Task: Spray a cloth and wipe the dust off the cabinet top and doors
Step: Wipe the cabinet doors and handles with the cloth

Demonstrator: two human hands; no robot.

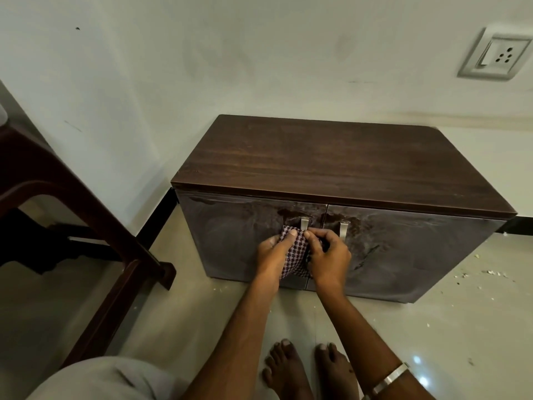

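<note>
Your bare feet (311, 368) sit on the floor nearest you. Ahead, left grip (272, 252) and right grip (327, 255) both curl round the checked cloth (297, 255), bunched between them against the cabinet doors (230, 238), just below the left handle (304, 223). Cabinet top (340, 163) beyond.

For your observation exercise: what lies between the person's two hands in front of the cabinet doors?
In the head view, the checked cloth lies between the left hand and the right hand; both grip it, just below the left door's handle.
</note>
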